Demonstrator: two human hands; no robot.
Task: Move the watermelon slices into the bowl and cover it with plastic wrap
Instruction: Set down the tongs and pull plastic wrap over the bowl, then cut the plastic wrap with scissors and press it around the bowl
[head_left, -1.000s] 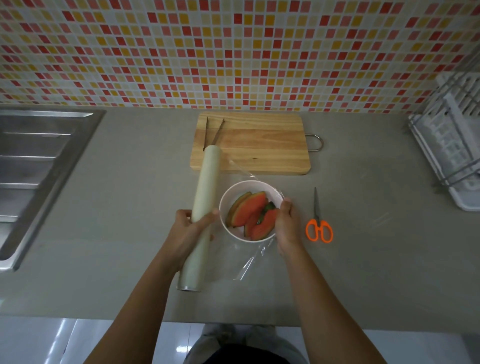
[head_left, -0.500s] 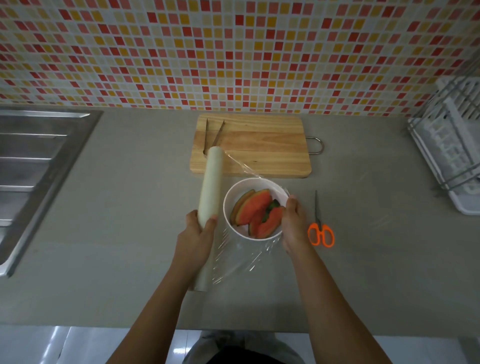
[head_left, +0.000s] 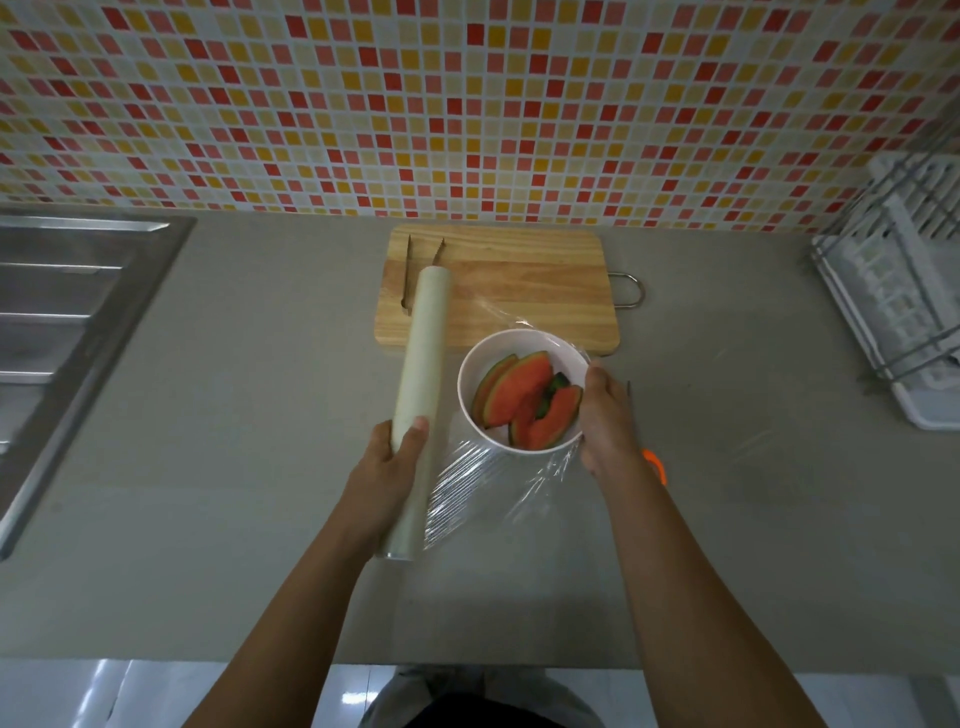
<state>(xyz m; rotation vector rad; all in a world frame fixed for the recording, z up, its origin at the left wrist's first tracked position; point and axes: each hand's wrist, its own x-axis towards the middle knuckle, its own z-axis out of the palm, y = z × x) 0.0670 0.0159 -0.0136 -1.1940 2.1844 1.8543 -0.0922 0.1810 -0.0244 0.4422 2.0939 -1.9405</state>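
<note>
1. Head view: left hand (head_left: 388, 457) grips the plastic wrap roll (head_left: 420, 384) above the counter (head_left: 218, 415)
2. Right hand (head_left: 608, 421) pinches the film at the rim of the bowl (head_left: 470, 379)
3. Watermelon slices (head_left: 524, 402) lie in the bowl

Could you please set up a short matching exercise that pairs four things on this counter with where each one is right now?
Things:
1. tongs
2. watermelon slices
3. roll of wrap
4. scissors

Places:
A. in the white bowl
B. gripped by the left hand
C. on the wooden cutting board
D. on the counter, mostly hidden behind the right hand

Pairs: 1-C, 2-A, 3-B, 4-D
</note>
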